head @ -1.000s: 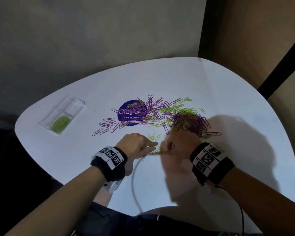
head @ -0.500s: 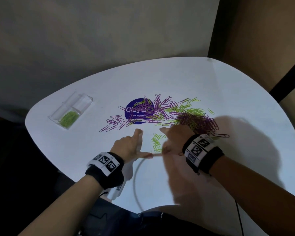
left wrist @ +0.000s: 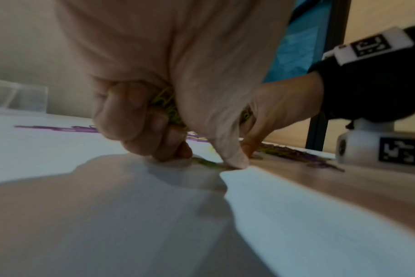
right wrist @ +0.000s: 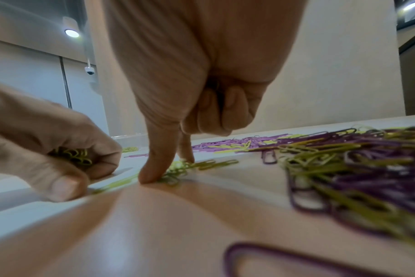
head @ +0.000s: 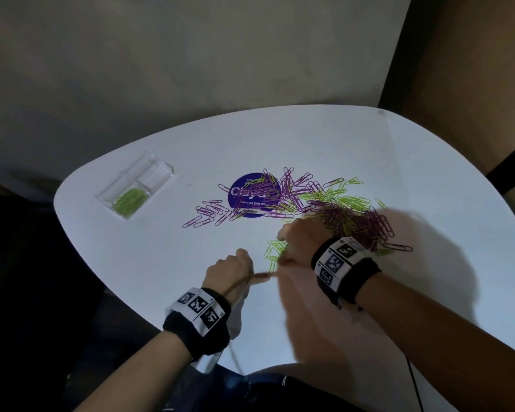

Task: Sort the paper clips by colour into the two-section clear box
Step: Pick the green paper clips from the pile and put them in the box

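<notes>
The clear two-section box stands at the table's far left, with green clips in its near section. A mixed heap of purple and green clips lies mid-table. Just in front of it is a small cluster of green clips. My left hand is curled round a bunch of green clips, its thumb tip down on the table. My right hand has thumb and forefinger on the table, pinching the small green cluster; its other fingers are curled in.
Loose purple clips trail left of a round purple sticker. The white table has a rounded edge close to my body. A thin cable hangs off the near edge. Walls close in behind and on the right.
My left hand's fingers, spread half a second ago, have curled into a fist round green clips. My right hand has stayed at the small green cluster, close to the heap.
</notes>
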A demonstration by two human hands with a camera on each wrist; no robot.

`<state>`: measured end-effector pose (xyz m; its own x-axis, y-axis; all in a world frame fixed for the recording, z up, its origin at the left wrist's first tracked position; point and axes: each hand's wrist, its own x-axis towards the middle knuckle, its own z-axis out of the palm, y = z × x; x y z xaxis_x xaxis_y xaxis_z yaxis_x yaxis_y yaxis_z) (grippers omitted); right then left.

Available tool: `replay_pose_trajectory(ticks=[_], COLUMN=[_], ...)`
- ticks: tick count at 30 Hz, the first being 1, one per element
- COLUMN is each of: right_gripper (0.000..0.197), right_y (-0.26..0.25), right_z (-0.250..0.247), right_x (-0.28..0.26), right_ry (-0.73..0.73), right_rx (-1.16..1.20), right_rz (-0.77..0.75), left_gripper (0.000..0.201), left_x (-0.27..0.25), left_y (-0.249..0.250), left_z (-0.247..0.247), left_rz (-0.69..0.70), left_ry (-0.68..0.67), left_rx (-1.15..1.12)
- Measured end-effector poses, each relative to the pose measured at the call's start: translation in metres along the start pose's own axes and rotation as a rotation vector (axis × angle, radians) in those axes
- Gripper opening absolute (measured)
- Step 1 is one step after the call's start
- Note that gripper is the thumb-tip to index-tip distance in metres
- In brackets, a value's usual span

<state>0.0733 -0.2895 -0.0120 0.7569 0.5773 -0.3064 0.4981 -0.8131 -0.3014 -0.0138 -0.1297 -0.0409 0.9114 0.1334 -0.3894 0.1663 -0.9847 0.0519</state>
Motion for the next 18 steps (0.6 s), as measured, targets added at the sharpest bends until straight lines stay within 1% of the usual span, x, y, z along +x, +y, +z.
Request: replay_pose_trajectory(ticks=[4,7,8,11,13,14,15,16,18], right_gripper=[0.019,0.018,0.019,0.016,0.015,0.016,0.017,0.018,0.022], right_y=[-0.005,-0.006,-0.007,-0.007,-0.003,0.000,0.004,0.009,0.020], right_z=[0.005,0.008,0.010,0.012,0.013,0.013,0.012,0.012,0.006], right_x=[0.000,-0.002,-0.002,-0.002,-0.002,-0.001,-0.002,-0.002,-0.007], right_ry=[0.006,0.011,0.014,0.015,0.014,0.003,0.000,0.004,-0.006], right_rx=[0.013,0.012,0.000,-0.017,0.034,0.090,0.173,0.277,0.470], right_rz=[-0.002,0.010,0.013,0.003,0.026,0.056,0.087,0.103,0.088], left_gripper=[0.057,0.036,0.030,0.021,0.016,0.018,0.024,0.034,0.058], left_x=[-0.001,0.000,0.001,0.005,0.010,0.012,0.014,0.016,0.022], left_y=[0.011,0.017,0.019,0.020,0.013,0.010,0.007,0.005,0.005], left_z=[0.010,0.012,0.012,0.006,-0.001,-0.005,-0.008,-0.012,-0.017], left_rz=[0.071,0.089,0.101,0.151,0.199,0.233,0.264,0.292,0.348], left_ry=[0.054,0.106,0.102,0.027,0.003,0.017,0.035,0.047,0.030], left_rx=[-0.068,-0.089,-0.093,-0.137,-0.235,-0.272,-0.279,-0.250,-0.126])
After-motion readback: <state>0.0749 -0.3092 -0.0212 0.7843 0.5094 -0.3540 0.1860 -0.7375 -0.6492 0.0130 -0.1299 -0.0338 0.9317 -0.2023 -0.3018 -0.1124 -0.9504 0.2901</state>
